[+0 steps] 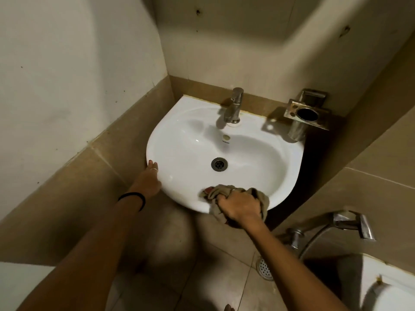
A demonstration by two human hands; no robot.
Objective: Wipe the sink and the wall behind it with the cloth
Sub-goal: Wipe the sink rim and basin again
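A white ceramic sink with a metal drain is fixed in a tiled corner. My right hand grips a bunched beige cloth and presses it on the sink's front rim. My left hand rests flat against the sink's left rim, fingers curled over the edge, a ring on one finger. The wall behind the sink is pale, with a brown tile band along its base and a few dark specks.
A chrome tap stands at the sink's back. A metal toothbrush and cup holder hangs on the wall to the right. Lower right are a shower mixer with hose, a floor drain and a white fixture.
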